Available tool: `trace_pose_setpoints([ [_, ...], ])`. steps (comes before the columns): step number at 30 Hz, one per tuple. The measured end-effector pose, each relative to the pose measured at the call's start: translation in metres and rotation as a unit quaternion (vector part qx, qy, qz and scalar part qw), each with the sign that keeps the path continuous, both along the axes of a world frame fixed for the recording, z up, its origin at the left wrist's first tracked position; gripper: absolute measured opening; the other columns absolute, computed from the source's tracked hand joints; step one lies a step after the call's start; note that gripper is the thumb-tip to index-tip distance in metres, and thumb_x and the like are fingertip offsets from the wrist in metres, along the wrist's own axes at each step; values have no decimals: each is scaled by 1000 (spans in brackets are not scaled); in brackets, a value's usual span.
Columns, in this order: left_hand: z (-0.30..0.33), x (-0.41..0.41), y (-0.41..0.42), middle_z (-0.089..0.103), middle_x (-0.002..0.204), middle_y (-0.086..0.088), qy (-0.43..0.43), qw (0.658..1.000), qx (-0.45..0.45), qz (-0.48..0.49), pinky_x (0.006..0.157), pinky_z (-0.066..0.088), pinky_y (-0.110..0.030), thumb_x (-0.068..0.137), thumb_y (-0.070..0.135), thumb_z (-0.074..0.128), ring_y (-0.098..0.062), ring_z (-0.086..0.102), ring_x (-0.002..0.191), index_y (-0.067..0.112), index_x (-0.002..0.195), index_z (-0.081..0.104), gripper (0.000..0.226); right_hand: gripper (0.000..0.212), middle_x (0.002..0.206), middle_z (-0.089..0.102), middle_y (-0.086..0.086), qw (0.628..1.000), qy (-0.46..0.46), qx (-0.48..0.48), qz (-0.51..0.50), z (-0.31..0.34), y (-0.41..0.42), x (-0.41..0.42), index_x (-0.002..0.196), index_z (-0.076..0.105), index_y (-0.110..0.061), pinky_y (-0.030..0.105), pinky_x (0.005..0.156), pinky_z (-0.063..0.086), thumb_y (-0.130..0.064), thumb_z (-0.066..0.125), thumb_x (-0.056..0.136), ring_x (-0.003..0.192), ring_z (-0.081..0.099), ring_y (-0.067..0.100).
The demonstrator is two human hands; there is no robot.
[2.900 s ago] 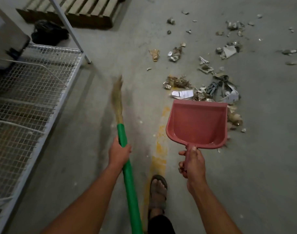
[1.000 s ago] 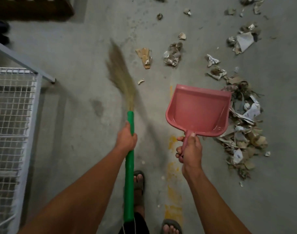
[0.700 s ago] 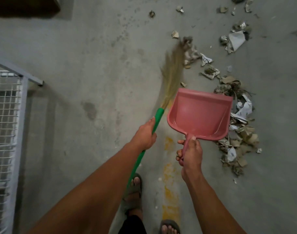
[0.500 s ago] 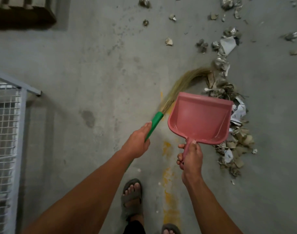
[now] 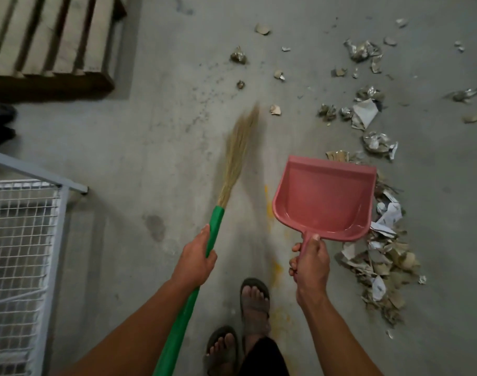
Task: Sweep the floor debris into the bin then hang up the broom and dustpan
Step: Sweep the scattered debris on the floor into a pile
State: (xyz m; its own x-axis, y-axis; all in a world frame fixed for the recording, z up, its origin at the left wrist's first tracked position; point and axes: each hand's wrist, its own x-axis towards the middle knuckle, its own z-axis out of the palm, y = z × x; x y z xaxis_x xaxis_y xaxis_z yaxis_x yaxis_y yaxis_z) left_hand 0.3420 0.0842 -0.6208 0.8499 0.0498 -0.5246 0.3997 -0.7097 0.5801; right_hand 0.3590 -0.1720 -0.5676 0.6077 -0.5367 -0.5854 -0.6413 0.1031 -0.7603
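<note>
- Head view: the left hand [image 5: 196,260] grips the broom [image 5: 233,161], its bristles now swung back left after raking scraps into the debris [image 5: 381,256] pile.
- The right hand [image 5: 310,263] holds the empty dustpan [image 5: 324,198] beside that pile; scooping comes next.

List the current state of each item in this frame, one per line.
broom: gripped by the left hand, bristles blurred
dustpan: held by the right hand, empty
debris pile: heaped right of the dustpan
scattered scraps: loose on the floor ahead
</note>
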Motion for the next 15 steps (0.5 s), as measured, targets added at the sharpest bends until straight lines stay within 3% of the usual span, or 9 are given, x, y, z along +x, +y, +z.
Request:
trace_pose_setpoints([
  [5, -25, 7, -25, 41, 162, -12, 96, 988, 14, -117, 120, 36, -34, 96, 21, 57, -29, 46, 143, 16, 164, 24, 76, 35, 83, 66, 4, 999, 18, -45, -24, -17, -18, 26, 94, 57, -22, 30, 44, 41, -41, 36, 113, 44, 45, 15],
  [9, -34, 20, -69, 36, 165, -10, 90, 978, -4, -187, 121, 32, -31, 95, 16, 57, -27, 42, 147, 15, 164, 25, 76, 35, 83, 67, 5, 997, 37, -66, -34, -26, -51, 32, 94, 59, -25, 30, 43, 41, -46, 37, 111, 44, 47, 14],
  [15, -30, 55, -89, 48, 158, -7, 54, 952, -20, -300, 111, 42, -31, 91, 19, 61, -28, 52, 136, 22, 163, 30, 78, 34, 83, 68, 5, 994, 48, -91, -41, -23, -91, 35, 94, 57, -20, 31, 44, 43, -41, 38, 112, 47, 49, 16],
])
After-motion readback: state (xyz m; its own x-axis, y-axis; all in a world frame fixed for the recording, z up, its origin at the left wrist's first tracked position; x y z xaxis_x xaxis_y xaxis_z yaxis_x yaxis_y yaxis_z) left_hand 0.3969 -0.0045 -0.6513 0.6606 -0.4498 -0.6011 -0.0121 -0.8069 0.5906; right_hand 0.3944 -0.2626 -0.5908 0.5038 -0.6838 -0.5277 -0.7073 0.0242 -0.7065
